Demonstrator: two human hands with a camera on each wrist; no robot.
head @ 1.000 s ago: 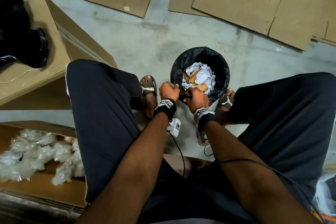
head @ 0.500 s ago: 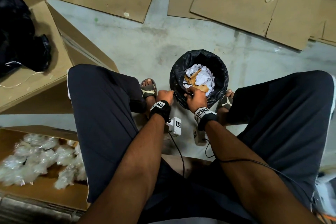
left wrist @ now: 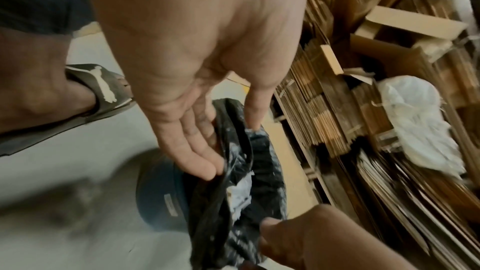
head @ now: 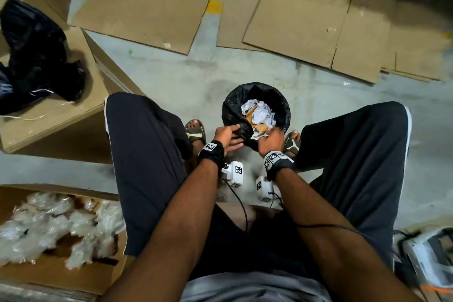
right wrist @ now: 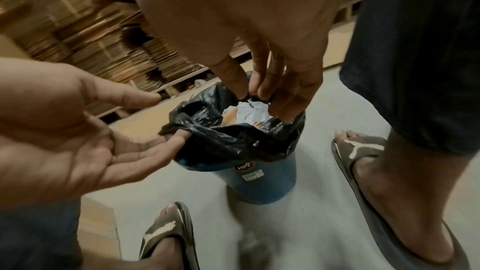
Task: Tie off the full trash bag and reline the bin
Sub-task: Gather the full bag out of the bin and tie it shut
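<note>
A small blue bin [right wrist: 259,182] stands on the floor between my feet, lined with a black trash bag [head: 232,110] holding crumpled white paper [head: 259,113] and brown scraps. My left hand [head: 234,136] is at the bag's near-left rim with fingers [right wrist: 166,147] straight, their tips touching a loosened fold of plastic. My right hand [head: 269,138] is at the near-right rim, where its fingertips [right wrist: 262,91] pinch the bag's edge. In the left wrist view the bag's rim [left wrist: 233,151] is bunched up off the bin [left wrist: 158,196].
My sandalled feet [head: 196,130] [head: 291,144] flank the bin. A cardboard box [head: 61,110] with spare black bags [head: 36,56] on it sits at left. Flat cardboard sheets [head: 147,7] lie beyond. A box of clear plastic wraps [head: 49,228] is at lower left.
My left hand, earlier fisted on the bag's near rim, has opened its fingers. The near rim has come loose from the bin's edge. My head has tilted up.
</note>
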